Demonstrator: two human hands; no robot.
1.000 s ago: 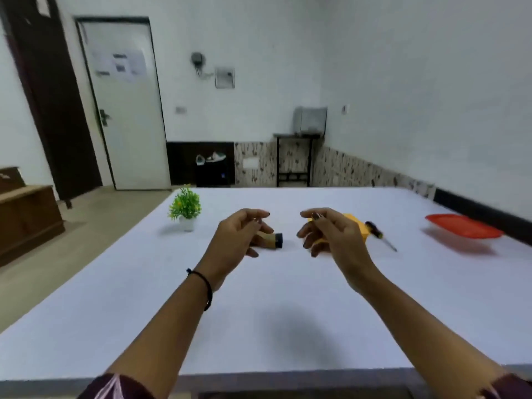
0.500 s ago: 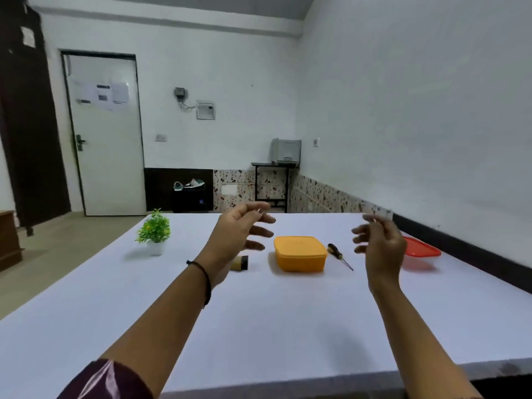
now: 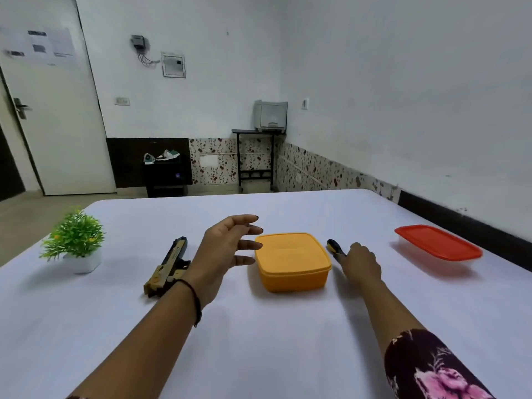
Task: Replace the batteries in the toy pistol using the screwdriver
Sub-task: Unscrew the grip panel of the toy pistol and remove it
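on the table point(image 3: 259, 349) the toy pistol point(image 3: 172, 264) lies untouched; left hand point(image 3: 227, 249) spread wide, right hand point(image 3: 361, 263) on the screwdriver point(image 3: 334, 247), grip unclear; all steps remain

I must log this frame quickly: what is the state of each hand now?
Left hand: open, holding nothing.
Right hand: at the screwdriver; whether it grips cannot be told.

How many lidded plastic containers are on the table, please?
2. The yellow container sits mid-table, between the toy pistol and the screwdriver; the red-lidded container lies farther right, beyond the screwdriver. None seems hidden.
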